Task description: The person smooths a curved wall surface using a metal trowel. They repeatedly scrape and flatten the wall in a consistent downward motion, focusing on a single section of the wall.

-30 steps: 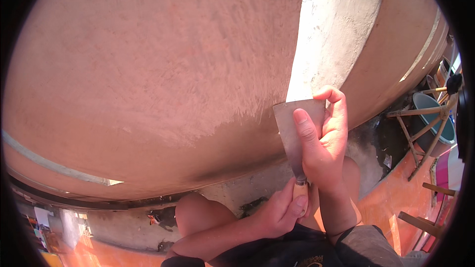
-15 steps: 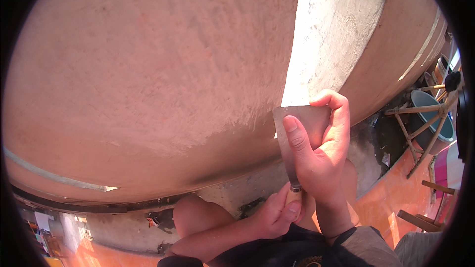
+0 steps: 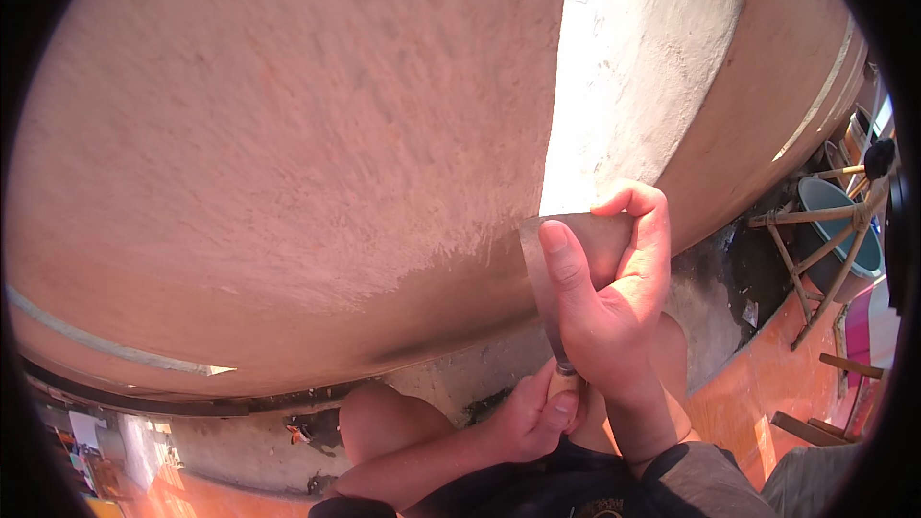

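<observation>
A putty knife [image 3: 543, 278] with a broad metal blade and a pale wooden handle is upright in front of me, its wide end up. The fingers of my left hand [image 3: 528, 414] are wrapped round the handle. My right hand [image 3: 614, 321] grips the blade, thumb across its near face and fingers bent round the right edge. The blade's top end is at the plastered wall [image 3: 307, 134], beside a bright vertical opening; whether it touches is hard to tell. Low on that wall, left of the blade, a darker ragged patch [image 3: 451, 273] borders the paler plaster.
Right of the bright opening stands a pale plastered edge [image 3: 662, 58]. A wooden stand [image 3: 815, 254] and a blue-grey tub [image 3: 833, 200] are at the far right. My knees [image 3: 393, 427] are bent below the wall. An orange floor [image 3: 748, 393] lies behind me.
Both hands and the putty knife have shifted slightly left, the blade's top end a little lower. Their grip is the same. The view has shifted slightly too.
</observation>
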